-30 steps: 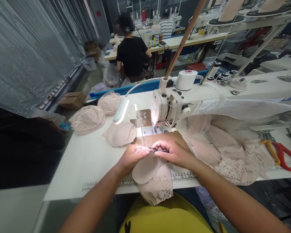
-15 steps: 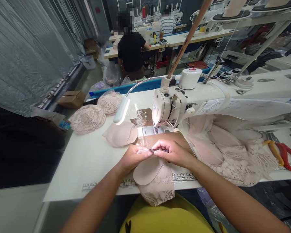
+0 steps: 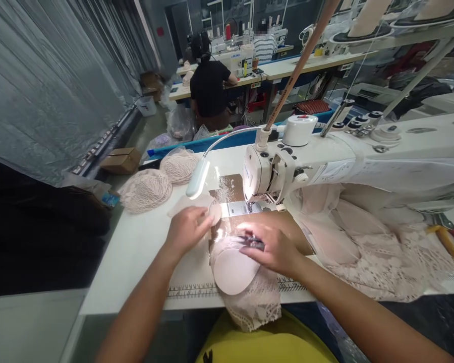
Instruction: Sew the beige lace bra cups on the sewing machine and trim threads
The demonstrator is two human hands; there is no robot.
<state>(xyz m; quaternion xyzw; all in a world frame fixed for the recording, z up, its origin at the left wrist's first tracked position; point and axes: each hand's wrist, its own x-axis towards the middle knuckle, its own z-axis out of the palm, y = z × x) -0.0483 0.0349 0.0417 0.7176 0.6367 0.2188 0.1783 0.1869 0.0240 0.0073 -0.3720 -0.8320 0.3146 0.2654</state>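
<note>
My left hand [image 3: 189,228] has its thumb and fingers on the edge of a pale fabric cup [image 3: 215,212] lying left of the needle area. In my right hand [image 3: 270,247] is a small dark metal tool [image 3: 254,243], probably thread snips, held above the near edge of the machine bed. Just below it, a beige lace piece with a smooth round cup [image 3: 235,272] lies over the ruler strip and hangs off the table's front edge. The white sewing machine [image 3: 265,171] stands behind my right hand, its lamp [image 3: 199,177] lit.
Two lace-covered cups [image 3: 147,190] sit at the table's back left. Lace and pale fabric [image 3: 363,237] pile up on the right, beside red-and-yellow-handled scissors [image 3: 448,244]. A thin wooden pole [image 3: 298,70] rises above the machine. Two people sit at machines farther back.
My hands have parted. The left has moved left and up to the pale cup by the needle area; the lace piece now lies lower, and the dark tool shows more in my right hand.
</note>
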